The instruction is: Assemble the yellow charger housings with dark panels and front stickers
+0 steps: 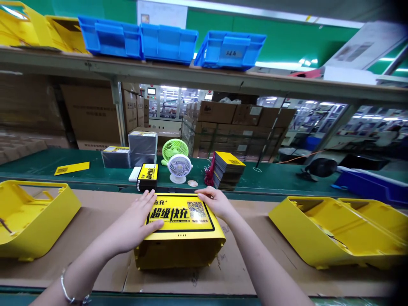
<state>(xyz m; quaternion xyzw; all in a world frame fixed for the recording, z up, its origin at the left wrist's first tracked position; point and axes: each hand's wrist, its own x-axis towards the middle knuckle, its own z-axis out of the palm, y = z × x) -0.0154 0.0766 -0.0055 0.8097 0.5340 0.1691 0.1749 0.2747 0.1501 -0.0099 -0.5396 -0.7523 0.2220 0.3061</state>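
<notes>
A yellow plastic housing sits before me, its hollow front side facing me. On its top lies a yellow label panel with a black border, large black lettering and a QR code. My left hand rests over the panel's left side, fingers stretched toward the far edge and thumb apart on the lettering. At the far right corner my right hand has its thumb and fingers close together on the panel's edge. Its fingertips are partly hidden.
Yellow housings stand at left and right on cardboard. Behind are a stack of label panels, a white fan, a green fan and a black-and-yellow box. Blue bins line the shelf overhead.
</notes>
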